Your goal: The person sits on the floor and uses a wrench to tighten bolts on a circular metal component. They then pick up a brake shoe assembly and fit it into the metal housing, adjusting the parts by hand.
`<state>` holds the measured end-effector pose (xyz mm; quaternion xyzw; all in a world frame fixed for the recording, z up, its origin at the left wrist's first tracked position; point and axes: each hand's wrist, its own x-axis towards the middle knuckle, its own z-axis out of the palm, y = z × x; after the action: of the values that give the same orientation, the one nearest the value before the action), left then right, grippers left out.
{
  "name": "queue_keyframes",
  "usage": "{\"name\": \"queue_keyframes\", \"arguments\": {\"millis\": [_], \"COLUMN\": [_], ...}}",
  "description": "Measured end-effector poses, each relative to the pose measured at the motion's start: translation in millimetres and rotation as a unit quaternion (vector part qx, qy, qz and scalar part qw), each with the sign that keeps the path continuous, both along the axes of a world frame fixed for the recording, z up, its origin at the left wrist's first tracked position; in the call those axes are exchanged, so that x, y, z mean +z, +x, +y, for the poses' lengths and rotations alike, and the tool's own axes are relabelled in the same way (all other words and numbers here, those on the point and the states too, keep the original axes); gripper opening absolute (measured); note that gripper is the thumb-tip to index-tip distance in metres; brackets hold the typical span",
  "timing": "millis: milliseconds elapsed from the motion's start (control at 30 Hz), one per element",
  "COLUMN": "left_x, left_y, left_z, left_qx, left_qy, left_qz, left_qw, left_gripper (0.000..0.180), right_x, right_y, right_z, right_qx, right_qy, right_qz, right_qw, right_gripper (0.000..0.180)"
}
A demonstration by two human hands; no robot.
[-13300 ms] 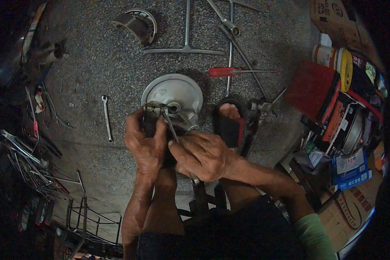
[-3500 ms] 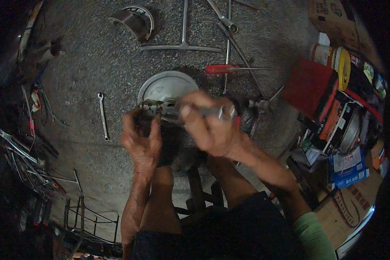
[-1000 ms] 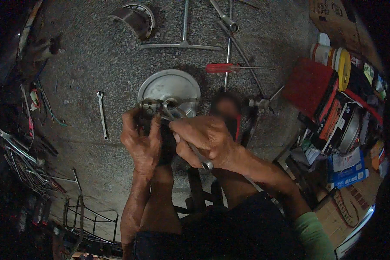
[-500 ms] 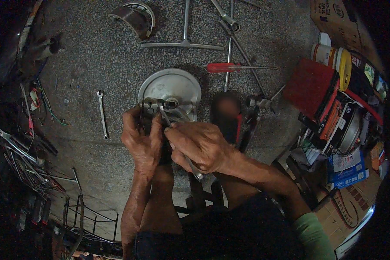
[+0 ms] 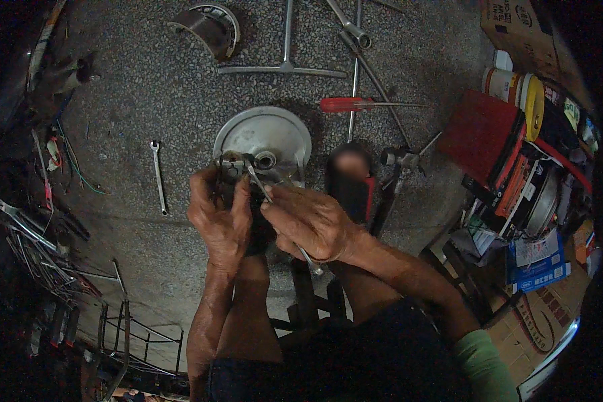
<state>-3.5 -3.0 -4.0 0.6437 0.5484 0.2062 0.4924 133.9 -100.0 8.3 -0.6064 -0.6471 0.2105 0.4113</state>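
Working a wrench (image 5: 258, 183) at a metal part (image 5: 232, 165)

With our left hand (image 5: 216, 223) we grip the part between thumb and fingers, over the near side of the pale disc (image 5: 246, 131); whether it is fixed to the disc we cannot tell. Our right hand (image 5: 315, 224) is closed around the wrench, whose upper end sits at or right beside the part, close to the hub (image 5: 266, 160), while its lower end sticks out below the fist. We judge the step in hand to be turning or prying at something there, though the contact is too small and dark to read. The next move, we think, calls for a firm left grip and a well-seated wrench; a poor seat could let it slip.

Our left forearm (image 5: 208, 311) rises almost straight from the lower edge. Our right forearm (image 5: 402, 273) slants in from the lower right, back of the hand up, fingers toward the left hand.

Farther out, a spanner (image 5: 159, 179) lies left of the disc, a red screwdriver (image 5: 345, 104) lies up and to its right, and a T-bar (image 5: 275, 70) lies beyond.
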Motion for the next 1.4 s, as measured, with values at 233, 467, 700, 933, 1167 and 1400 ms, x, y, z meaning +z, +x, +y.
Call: {"name": "queue_keyframes", "arguments": {"millis": [233,467,700,933,1167,1400], "left_x": [-3.7,-3.0,-11.6,-8.6,-3.9,-1.5], "left_y": [-1.9,-3.1,-7.5,-3.1,-1.8,-3.1], "left_z": [0.9,1.0,-1.3,-1.2,-0.6,0.7], "left_qx": [-0.009,-0.019,-0.017,-0.014,0.009,-0.006], "left_qy": [0.028,0.064,0.056,0.033,-0.020,0.025], "left_qz": [0.028,0.002,-0.018,0.017,0.004,0.042], "left_qw": [0.999,0.998,0.998,0.999,1.000,0.999], "left_gripper": [0.031,0.034,0.036,0.036,0.034,0.035], "right_x": [11.5,30.6,32.0,-1.0,-11.6,19.4], "right_y": [3.2,16.9,22.0,64.6,71.9,71.2], "right_z": [7.0,52.2,61.8,99.8,106.1,79.0], "right_qx": [-0.017,-0.010,0.034,-0.063,-0.072,-0.138], "right_qy": [-0.043,-0.159,-0.172,-0.335,-0.381,-0.206], "right_qz": [0.049,0.104,0.096,0.245,0.331,0.217], "right_qw": [0.998,0.982,0.980,0.908,0.860,0.944], "right_gripper": [0.044,0.022,0.012,0.027,0.028,0.024]}}
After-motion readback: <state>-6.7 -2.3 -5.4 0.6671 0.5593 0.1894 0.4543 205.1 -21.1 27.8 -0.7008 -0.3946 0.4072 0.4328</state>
